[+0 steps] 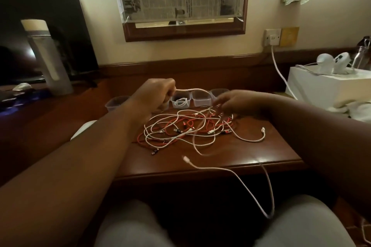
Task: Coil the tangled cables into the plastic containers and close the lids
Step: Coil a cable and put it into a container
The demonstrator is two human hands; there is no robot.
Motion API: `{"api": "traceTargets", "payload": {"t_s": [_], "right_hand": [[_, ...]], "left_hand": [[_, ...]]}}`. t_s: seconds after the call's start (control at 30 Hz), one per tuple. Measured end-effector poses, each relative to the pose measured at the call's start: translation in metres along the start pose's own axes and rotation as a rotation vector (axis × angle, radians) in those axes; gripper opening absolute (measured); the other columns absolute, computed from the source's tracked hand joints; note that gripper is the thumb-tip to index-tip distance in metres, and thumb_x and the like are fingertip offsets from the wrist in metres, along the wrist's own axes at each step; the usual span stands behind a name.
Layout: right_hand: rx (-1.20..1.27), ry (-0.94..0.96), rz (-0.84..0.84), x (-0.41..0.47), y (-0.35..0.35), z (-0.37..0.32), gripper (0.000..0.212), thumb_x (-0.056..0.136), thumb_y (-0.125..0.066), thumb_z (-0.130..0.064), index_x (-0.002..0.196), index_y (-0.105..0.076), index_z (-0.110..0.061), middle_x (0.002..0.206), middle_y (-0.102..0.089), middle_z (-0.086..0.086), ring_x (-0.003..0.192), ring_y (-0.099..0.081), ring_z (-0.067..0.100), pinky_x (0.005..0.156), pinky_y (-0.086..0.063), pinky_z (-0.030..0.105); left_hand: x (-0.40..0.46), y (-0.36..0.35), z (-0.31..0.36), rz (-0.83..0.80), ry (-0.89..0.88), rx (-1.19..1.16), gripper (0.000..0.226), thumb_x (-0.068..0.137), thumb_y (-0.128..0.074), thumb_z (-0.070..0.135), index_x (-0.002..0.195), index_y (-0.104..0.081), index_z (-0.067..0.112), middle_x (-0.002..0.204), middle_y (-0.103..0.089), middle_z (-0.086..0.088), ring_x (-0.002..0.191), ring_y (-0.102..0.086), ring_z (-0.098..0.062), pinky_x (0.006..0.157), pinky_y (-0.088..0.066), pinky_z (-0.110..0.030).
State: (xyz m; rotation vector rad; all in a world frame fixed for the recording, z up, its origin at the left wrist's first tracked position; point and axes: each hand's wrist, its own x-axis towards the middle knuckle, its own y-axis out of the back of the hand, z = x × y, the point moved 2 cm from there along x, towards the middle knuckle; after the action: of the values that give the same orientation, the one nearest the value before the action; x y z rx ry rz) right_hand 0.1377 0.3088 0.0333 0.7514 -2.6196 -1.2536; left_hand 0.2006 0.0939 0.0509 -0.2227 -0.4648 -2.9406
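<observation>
A tangle of white and red cables (186, 128) lies on the small wooden table (261, 154). One white cable (251, 190) trails off the front edge toward my lap. My left hand (155, 93) is raised over the far side of the pile and grips a white cable that arcs rightward to my right hand (234, 102), which pinches strands of that cable above the heap. Behind the pile stand several clear plastic containers: one (180, 100) with a coiled white cable inside, one (201, 98) beside it, one (116, 102) at the left, one (217, 92) partly hidden by my right hand.
A tall grey bottle (47, 56) stands at the left on a lower surface. A white box (325, 86) with white devices on top sits at the right. A white charger cable (279, 70) hangs from the wall socket. A framed newspaper is on the wall behind.
</observation>
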Motion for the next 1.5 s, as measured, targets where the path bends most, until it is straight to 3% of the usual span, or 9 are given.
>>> {"api": "traceTargets", "payload": {"t_s": [0.13, 0.37, 0.5, 0.7, 0.93, 1.1, 1.17, 1.37, 1.5], "right_hand": [[0.253, 0.157, 0.435, 0.001, 0.006, -0.016, 0.014, 0.091, -0.062, -0.014, 0.103, -0.059, -0.019, 0.099, -0.064, 0.006, 0.082, -0.062, 0.018, 0.067, -0.053, 0.03], [0.229, 0.278, 0.584, 0.01, -0.002, -0.015, 0.026, 0.091, -0.066, -0.034, 0.11, -0.053, -0.023, 0.099, -0.056, -0.001, 0.083, -0.058, 0.011, 0.063, -0.048, 0.023], [0.393, 0.437, 0.745, 0.008, -0.015, -0.008, 0.009, 0.094, -0.062, -0.023, 0.088, -0.056, -0.019, 0.079, -0.055, -0.001, 0.067, -0.051, 0.008, 0.056, -0.045, 0.019], [0.514, 0.156, 0.025, 0.039, -0.048, -0.022, 0.029, 0.101, -0.046, -0.045, 0.109, -0.06, -0.021, 0.081, -0.062, 0.003, 0.068, -0.059, 0.013, 0.06, -0.047, 0.025], [0.533, 0.079, -0.034, 0.091, -0.057, -0.008, 0.026, 0.102, -0.038, -0.016, 0.085, -0.058, -0.013, 0.07, -0.059, 0.006, 0.063, -0.055, 0.02, 0.051, -0.045, 0.026], [1.266, -0.021, -0.685, 0.131, -0.063, 0.003, 0.035, 0.093, -0.036, -0.029, 0.06, -0.038, -0.018, 0.046, -0.031, -0.004, 0.036, -0.024, 0.01, 0.039, -0.015, 0.017], [1.425, 0.057, -0.748, 0.147, -0.062, 0.004, 0.038, 0.094, -0.034, -0.029, 0.059, -0.042, -0.016, 0.045, -0.032, -0.004, 0.034, -0.029, 0.009, 0.04, -0.016, 0.018], [1.51, 0.163, -0.119, 0.189, -0.049, 0.002, 0.031, 0.106, -0.031, -0.018, 0.097, -0.059, -0.006, 0.075, -0.063, 0.007, 0.074, -0.067, 0.02, 0.069, -0.057, 0.029], [0.521, 0.353, 0.289, 0.208, -0.034, 0.017, 0.025, 0.106, -0.035, -0.012, 0.1, -0.059, -0.013, 0.093, -0.066, 0.006, 0.091, -0.067, 0.02, 0.083, -0.058, 0.032]], "left_hand": [[0.004, -0.005, 0.018, -0.038, -0.059, -0.068, 0.026, 0.091, -0.043, 0.015, 0.065, -0.044, 0.018, 0.053, -0.026, 0.003, 0.045, -0.018, -0.013, 0.041, -0.014, -0.023], [0.017, -0.017, 0.026, 0.006, -0.147, -0.036, 0.027, 0.097, -0.044, 0.014, 0.071, -0.052, 0.015, 0.05, -0.032, 0.006, 0.041, -0.024, -0.008, 0.038, -0.02, -0.021], [0.025, -0.034, 0.009, 0.055, -0.047, -0.2, 0.024, 0.102, -0.044, 0.017, 0.08, -0.055, 0.013, 0.055, -0.041, 0.005, 0.049, -0.037, -0.008, 0.042, -0.029, -0.021], [0.039, -0.058, -0.015, 0.015, 0.26, -0.441, 0.017, 0.098, -0.054, 0.022, 0.1, -0.066, 0.011, 0.106, -0.065, -0.009, 0.103, -0.063, -0.026, 0.089, -0.052, -0.044], [0.081, -0.066, -0.048, -0.009, 0.325, -0.345, 0.021, 0.096, -0.054, 0.024, 0.082, -0.067, 0.015, 0.073, -0.064, -0.003, 0.067, -0.058, -0.017, 0.062, -0.046, -0.03], [0.117, -0.061, -0.082, -0.09, 0.379, -0.53, 0.058, 0.095, -0.045, 0.022, 0.037, -0.051, 0.017, 0.039, -0.04, 0.006, 0.033, -0.042, -0.007, 0.045, -0.038, -0.02], [0.126, -0.062, -0.092, -0.152, 0.383, -0.721, 0.054, 0.09, -0.048, 0.024, 0.037, -0.052, 0.016, 0.037, -0.043, 0.007, 0.031, -0.044, -0.005, 0.037, -0.039, -0.015], [0.15, -0.071, -0.136, -0.103, 0.414, -0.687, 0.025, 0.101, -0.043, 0.032, 0.103, -0.062, 0.017, 0.079, -0.058, -0.003, 0.065, -0.053, -0.011, 0.056, -0.041, -0.02], [0.146, -0.064, -0.146, -0.239, 0.409, -0.48, 0.02, 0.101, -0.046, 0.018, 0.094, -0.064, 0.012, 0.062, -0.044, -0.001, 0.05, -0.038, -0.009, 0.043, -0.029, -0.018]]}}
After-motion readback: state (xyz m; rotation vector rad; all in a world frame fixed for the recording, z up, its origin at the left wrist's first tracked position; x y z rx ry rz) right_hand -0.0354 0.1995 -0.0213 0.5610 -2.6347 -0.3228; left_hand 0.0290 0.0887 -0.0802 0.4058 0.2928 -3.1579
